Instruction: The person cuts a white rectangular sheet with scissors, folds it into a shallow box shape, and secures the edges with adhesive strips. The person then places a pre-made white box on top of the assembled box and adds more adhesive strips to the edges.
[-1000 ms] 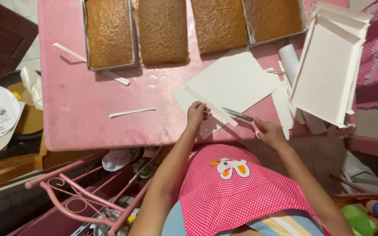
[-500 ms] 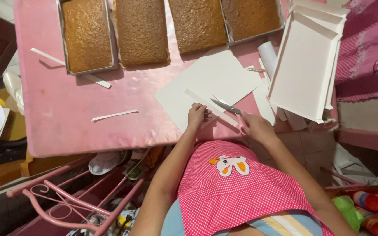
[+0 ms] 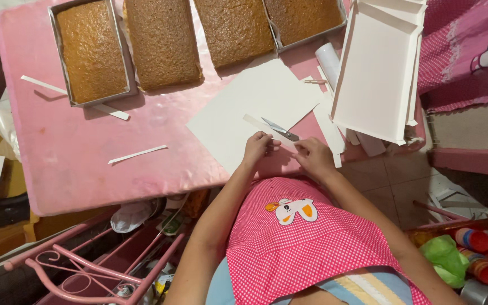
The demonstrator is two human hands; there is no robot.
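A white card sheet (image 3: pixel 255 99) lies on the pink table (image 3: pixel 74 152), hanging over its near edge. My left hand (image 3: pixel 258 148) pinches the sheet's near edge. My right hand (image 3: pixel 314 158) grips the handles of the scissors (image 3: pixel 280 130), whose blades point away to the left across the sheet. A narrow white strip (image 3: pixel 253 121) lies along the blades, partly cut from the sheet. My pink checked apron (image 3: pixel 306 237) fills the foreground.
Several brown sheet cakes line the far side, one in a metal tray (image 3: pixel 91 53) and one loose (image 3: pixel 162 42). Stacked white box trays (image 3: pixel 377 73) stand at the right beside a paper roll (image 3: pixel 329 56). Loose card strips (image 3: pixel 136 154) lie on the table. A pink metal frame (image 3: pixel 86 265) stands below.
My hands and the scissors sit a little further left on the sheet, and the blades reach deeper into it. The view has drifted, so the table appears lower and to the right.
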